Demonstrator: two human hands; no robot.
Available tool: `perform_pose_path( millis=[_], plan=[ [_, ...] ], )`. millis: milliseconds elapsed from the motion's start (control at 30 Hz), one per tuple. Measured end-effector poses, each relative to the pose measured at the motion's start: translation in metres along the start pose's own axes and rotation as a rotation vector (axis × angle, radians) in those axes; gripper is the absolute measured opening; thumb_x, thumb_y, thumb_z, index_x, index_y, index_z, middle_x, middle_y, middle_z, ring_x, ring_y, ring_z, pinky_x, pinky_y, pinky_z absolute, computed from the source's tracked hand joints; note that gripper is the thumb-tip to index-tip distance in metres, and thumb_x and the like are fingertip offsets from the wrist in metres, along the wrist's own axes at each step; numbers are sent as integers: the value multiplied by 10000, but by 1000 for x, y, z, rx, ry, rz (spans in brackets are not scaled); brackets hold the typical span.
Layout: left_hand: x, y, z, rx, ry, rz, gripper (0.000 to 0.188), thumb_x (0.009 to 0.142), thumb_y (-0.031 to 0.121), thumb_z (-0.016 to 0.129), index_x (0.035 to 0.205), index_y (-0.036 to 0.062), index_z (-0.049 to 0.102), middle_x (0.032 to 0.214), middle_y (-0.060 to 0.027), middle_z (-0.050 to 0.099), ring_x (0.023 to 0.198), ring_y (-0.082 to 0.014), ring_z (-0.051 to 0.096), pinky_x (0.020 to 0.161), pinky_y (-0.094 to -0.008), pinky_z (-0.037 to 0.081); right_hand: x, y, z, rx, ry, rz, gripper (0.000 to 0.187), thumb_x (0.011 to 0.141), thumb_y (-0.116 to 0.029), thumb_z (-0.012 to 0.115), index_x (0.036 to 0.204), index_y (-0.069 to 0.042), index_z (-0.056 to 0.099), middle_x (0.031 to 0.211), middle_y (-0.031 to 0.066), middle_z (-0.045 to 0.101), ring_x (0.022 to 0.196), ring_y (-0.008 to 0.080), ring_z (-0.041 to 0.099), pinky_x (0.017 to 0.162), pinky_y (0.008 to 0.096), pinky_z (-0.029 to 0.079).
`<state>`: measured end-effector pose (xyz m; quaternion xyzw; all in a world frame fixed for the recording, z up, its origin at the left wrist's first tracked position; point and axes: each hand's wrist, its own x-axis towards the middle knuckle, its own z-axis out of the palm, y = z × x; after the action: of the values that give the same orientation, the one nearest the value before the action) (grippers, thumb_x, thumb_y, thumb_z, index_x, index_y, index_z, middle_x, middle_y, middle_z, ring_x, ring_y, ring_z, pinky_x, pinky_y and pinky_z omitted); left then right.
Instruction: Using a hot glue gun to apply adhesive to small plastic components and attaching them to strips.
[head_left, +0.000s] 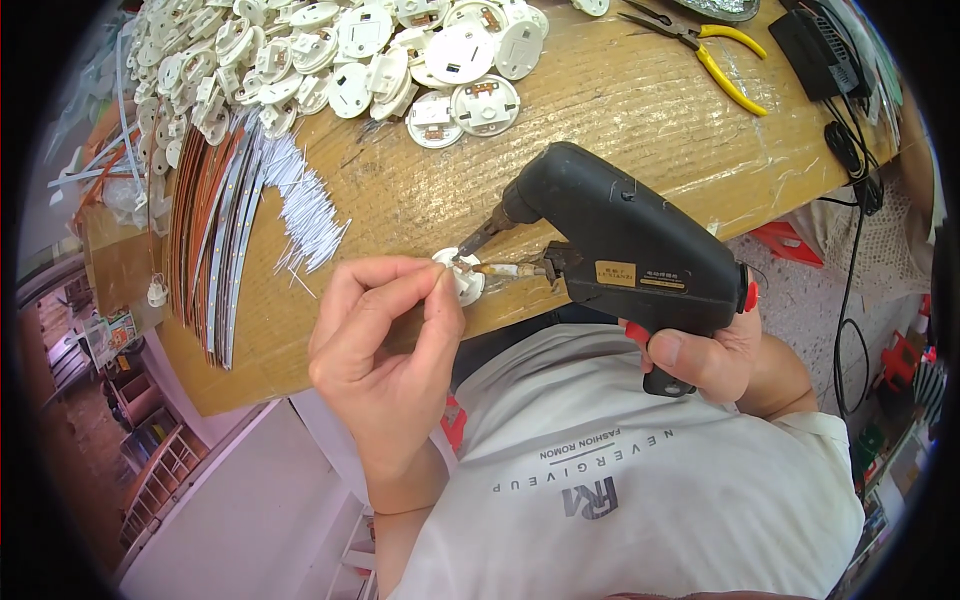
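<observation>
My right hand (712,362) grips the handle of a black soldering gun (640,225), its thumb beside the red trigger. The gun's tip and its metal feed tube meet over a small white round plastic piece (468,288) near the table's front edge. Thumb and forefinger of my left hand (388,325) pinch together at the left side of that piece. What lies between those fingertips is hidden or too small to name. My left fingers partly cover the white piece.
White round plastic parts (460,55) are heaped on the wooden table (620,150) at the back left. Left of my hands lie thin white wires (305,215) and long LED strips (215,250). Yellow-handled pliers (730,75) and a black power box (815,55) with cables are at the back right.
</observation>
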<state>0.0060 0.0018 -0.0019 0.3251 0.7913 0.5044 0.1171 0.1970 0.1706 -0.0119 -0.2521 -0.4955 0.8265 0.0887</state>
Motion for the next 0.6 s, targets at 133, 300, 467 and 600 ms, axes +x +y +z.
perform_pose_path(
  millis=[133,300,467,600],
  plan=[
    [0,0,0,1,-3,0,106,879,-136,748,968,-78,755,998,-119,678,866,-133,654,745,-227,527,0,-1,-1,-19,-8,1,243,818,-37,671,1047,42,674,884,67,701,776,118,630,690,268,502],
    [0,0,0,1,-3,1,106,879,-134,749,968,-78,754,998,-119,679,873,-136,655,753,-229,528,1,-2,-2,-38,-17,-2,247,814,-38,674,1046,46,674,880,73,703,773,124,636,690,270,508],
    [0,1,0,-8,-4,-17,106,880,-134,747,969,-77,755,997,-119,680,871,-135,651,750,-228,523,0,-1,-1,-31,-16,-10,251,817,-40,672,1055,42,674,892,75,701,791,127,635,705,274,512],
    [1,1,0,9,-4,1,108,878,-130,750,969,-72,757,993,-117,681,867,-133,647,749,-230,520,-3,-3,2,71,58,22,291,836,-41,666,1117,33,658,929,69,694,805,127,625,735,275,513]
  ],
)
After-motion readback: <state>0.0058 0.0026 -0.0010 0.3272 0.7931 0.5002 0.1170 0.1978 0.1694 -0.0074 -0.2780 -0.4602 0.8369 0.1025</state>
